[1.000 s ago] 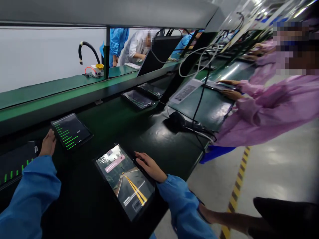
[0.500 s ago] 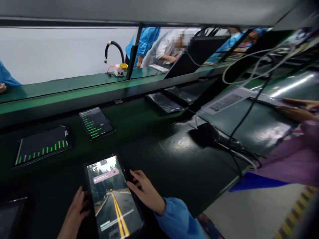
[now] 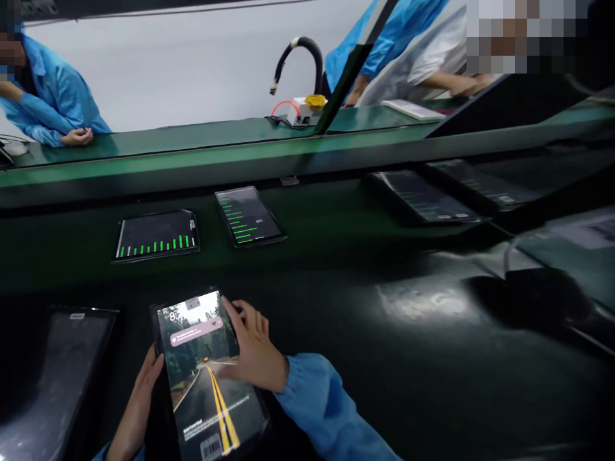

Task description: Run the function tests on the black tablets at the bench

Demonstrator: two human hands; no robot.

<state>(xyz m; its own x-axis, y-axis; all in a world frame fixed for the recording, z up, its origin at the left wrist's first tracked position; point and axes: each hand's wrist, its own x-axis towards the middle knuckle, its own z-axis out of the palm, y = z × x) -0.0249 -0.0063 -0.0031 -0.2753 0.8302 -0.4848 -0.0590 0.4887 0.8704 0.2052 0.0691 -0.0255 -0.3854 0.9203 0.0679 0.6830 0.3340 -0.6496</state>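
The lit tablet (image 3: 218, 400), showing a road picture, is between the two hands at the near part of the bench (image 3: 346, 307). The right hand (image 3: 254, 349) has its fingers spread by the right edge, thumb over the screen; the left hand (image 3: 141, 400) is at the left edge (whether its fingers grip, I cannot tell). A dark tablet (image 3: 77, 378) lies just left. Two green-barred tablets (image 3: 250, 218) lie between the lit tablet and the raised ledge (image 3: 168, 150), which carries a white box (image 3: 298, 114). Glossy bench stretches rightward from the right hand.
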